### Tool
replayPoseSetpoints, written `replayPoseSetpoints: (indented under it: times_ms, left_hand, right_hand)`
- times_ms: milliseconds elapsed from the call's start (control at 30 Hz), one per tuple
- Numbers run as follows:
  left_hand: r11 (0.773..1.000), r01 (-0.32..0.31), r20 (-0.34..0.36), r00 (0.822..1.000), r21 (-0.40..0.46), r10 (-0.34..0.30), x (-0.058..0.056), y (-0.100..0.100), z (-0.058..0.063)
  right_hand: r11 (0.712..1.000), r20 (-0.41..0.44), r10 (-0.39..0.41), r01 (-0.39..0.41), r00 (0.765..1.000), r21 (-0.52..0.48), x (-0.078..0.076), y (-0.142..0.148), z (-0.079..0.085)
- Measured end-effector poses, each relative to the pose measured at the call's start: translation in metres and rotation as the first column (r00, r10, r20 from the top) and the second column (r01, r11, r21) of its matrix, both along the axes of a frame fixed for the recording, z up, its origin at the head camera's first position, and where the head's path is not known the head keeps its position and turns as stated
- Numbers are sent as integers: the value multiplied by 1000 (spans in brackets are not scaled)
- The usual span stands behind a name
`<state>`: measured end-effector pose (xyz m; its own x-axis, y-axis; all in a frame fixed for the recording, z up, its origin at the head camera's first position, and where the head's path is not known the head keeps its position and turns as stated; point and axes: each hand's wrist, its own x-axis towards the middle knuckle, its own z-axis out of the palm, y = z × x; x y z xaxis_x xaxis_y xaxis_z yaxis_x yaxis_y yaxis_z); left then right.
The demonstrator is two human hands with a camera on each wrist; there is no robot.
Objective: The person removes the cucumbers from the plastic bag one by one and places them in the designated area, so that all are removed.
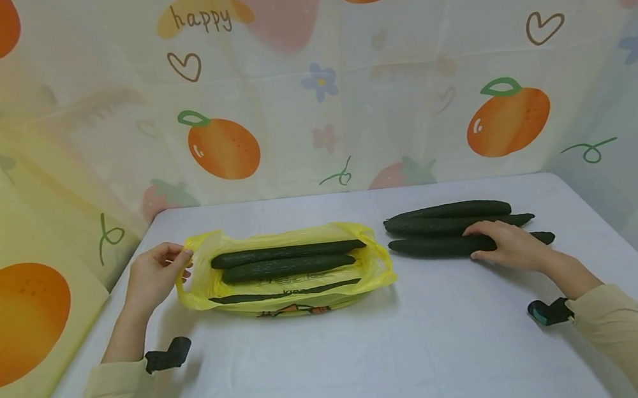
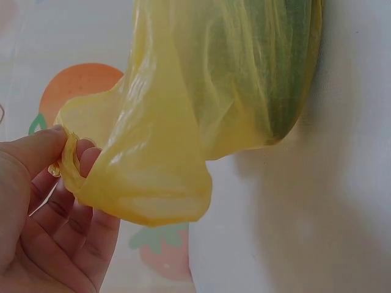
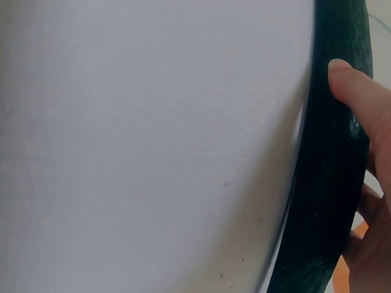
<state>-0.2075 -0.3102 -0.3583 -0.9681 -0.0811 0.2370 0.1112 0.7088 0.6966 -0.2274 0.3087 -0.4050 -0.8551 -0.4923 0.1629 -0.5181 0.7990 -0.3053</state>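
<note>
From where I stood, the yellow plastic bag [image 1: 306,301] lay lengthwise on the left half of the white surface [image 1: 340,363], nearer the far edge than the near one. The left hand [image 1: 153,276] had the bag's left handle [image 2: 73,174] in a light pinch, its grip almost closed on the thin film. Two cucumbers [image 1: 288,268] lay side by side inside; a dark strip along the bag's front I couldn't make out.

Toward the far right corner, the right hand [image 1: 505,245] had its grip curved over the nearest cucumber [image 1: 433,247], thumb on the near side, fingers on the far, spread about as wide as its girth. Whether it was off the surface, I couldn't tell. The middle cucumber [image 1: 442,223] and the farthest cucumber [image 1: 464,209] lay just behind.

I judged the cucumbers stiff and fairly weighty, their smooth skin apt to slip; the hold near the middle seemed right, as one taken by an end would probably tip. The bag looked soft, nearly weightless, easily stretched and best taken by its handles.
</note>
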Motion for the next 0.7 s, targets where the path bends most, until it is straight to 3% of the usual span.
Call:
replayPoseSetpoints:
  times_ms: [300, 700]
  left_hand:
    - [1000, -1, 8, 1000, -4, 2, 0, 1, 0]
    - [1000, -11, 25, 1000, 4, 11, 0, 1, 1]
  right_hand:
    - [999, -90, 9, -5, 996, 50, 0, 1, -1]
    - [999, -207, 12, -4, 978, 43, 2, 4, -1]
